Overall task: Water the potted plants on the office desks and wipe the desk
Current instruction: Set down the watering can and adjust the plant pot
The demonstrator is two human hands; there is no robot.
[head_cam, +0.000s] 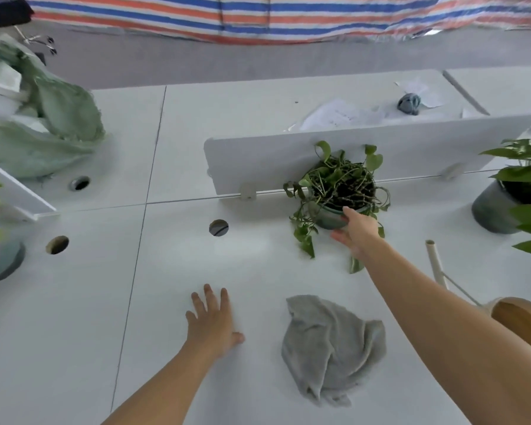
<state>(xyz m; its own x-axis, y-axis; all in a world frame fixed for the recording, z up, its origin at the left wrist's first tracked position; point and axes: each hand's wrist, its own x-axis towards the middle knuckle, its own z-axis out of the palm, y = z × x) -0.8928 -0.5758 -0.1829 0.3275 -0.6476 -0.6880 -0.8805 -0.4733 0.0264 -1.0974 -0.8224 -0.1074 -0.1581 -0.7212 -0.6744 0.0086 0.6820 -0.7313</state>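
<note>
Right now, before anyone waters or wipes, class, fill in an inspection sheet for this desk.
Surface: white desk, white divider standing across it.
Job's things: trailing plant in green pot by the divider; left potted plant and right potted plant at the edges; grey cloth crumpled near the front; watering can at right.
Clutter: green bag far left; papers and dark rag behind the divider.
Hands: left hand flat on the desk, fingers spread; right hand touches the green pot.
Cables: nothing seen; cable holes in the desk.
Surroundings: striped tarpaulin at the back.
</note>
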